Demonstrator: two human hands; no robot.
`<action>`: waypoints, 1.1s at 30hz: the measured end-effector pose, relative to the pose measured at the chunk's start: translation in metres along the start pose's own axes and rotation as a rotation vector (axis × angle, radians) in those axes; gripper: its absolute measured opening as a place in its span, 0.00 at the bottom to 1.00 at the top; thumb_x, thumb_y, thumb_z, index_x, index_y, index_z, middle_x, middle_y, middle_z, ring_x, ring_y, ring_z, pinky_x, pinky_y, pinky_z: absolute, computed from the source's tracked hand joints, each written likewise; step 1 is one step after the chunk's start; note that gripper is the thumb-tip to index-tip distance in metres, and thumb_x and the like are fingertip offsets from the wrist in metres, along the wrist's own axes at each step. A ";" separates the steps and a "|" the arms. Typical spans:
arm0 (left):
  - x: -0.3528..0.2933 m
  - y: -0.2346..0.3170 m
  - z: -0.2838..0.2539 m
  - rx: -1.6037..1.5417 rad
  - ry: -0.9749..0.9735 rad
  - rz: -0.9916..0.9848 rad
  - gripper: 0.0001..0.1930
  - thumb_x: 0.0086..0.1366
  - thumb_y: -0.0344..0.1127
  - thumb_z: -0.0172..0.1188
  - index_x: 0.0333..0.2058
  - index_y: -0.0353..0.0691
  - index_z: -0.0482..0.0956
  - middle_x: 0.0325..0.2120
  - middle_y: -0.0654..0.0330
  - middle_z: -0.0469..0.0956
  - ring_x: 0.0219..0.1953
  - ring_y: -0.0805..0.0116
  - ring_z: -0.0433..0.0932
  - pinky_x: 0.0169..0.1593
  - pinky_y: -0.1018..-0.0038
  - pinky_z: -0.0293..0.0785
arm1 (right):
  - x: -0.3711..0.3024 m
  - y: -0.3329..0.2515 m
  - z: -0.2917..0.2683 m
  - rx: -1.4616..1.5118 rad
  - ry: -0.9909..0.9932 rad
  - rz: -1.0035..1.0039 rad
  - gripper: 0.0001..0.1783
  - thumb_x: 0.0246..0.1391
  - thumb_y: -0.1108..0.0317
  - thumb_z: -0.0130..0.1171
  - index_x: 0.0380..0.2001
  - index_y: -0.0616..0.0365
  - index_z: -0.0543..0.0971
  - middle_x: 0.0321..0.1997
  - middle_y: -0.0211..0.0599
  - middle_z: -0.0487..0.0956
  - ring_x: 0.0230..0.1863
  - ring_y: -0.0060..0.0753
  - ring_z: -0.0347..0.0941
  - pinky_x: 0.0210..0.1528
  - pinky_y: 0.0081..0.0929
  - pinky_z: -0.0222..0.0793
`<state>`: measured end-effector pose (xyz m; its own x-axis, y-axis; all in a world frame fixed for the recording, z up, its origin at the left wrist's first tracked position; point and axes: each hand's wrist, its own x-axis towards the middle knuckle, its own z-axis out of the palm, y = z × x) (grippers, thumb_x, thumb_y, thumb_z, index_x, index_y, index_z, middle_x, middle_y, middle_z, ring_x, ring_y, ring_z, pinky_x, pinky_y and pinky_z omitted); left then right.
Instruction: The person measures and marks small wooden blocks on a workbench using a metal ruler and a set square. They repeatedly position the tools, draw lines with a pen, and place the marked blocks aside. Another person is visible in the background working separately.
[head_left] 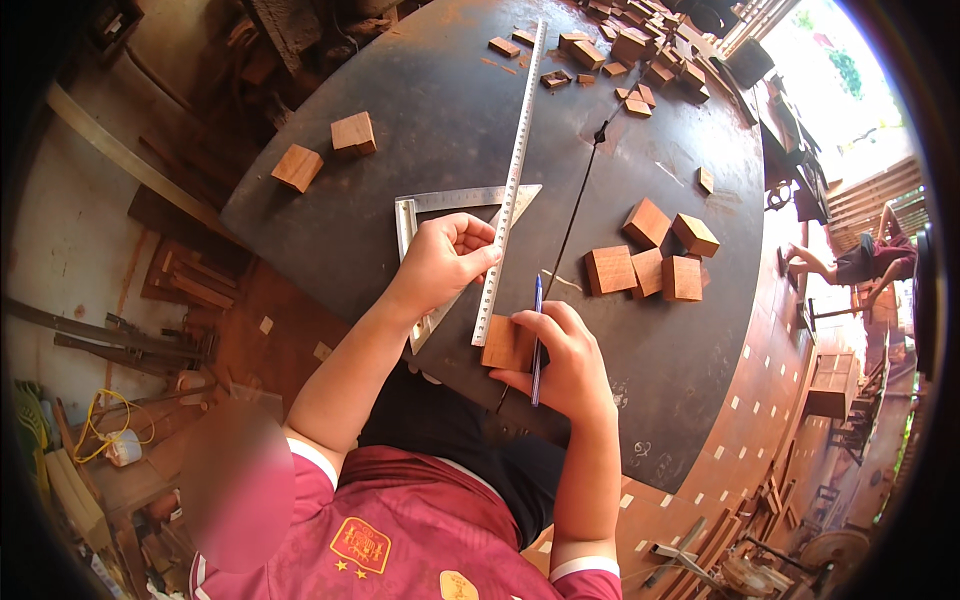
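My left hand [450, 258] is closed, pinching a long white ruler [517, 150] between thumb and fingers. The ruler runs from near my body toward the far side of the dark table, its near end against a wooden block [507, 344]. My right hand [562, 355] grips that block at its right side, with a blue pen [538, 300] held upright between the fingers. Under my left hand and the ruler lies a metal triangular square [406, 225], partly hidden by my wrist and fingers.
Several wooden blocks [610, 270] sit right of my right hand. Two more blocks [298, 168] lie at the left, and a pile of small pieces [630, 45] covers the far end. A dark seam crosses the table [450, 110]. Another person [880, 258] is at the far right.
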<state>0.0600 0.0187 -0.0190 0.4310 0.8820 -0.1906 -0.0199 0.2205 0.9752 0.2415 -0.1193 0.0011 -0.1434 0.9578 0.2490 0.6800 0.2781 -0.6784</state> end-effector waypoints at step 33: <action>0.000 -0.004 0.000 0.098 0.031 0.008 0.08 0.63 0.27 0.68 0.38 0.29 0.82 0.28 0.58 0.84 0.28 0.77 0.81 0.32 0.79 0.80 | -0.006 0.006 -0.008 0.414 0.219 0.057 0.13 0.56 0.67 0.68 0.42 0.61 0.82 0.28 0.37 0.77 0.29 0.29 0.73 0.33 0.27 0.68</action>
<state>0.0602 0.0182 -0.0234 0.4033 0.8962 -0.1848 0.0660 0.1729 0.9827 0.2518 -0.1236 0.0011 0.0714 0.9471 0.3129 0.3317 0.2733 -0.9029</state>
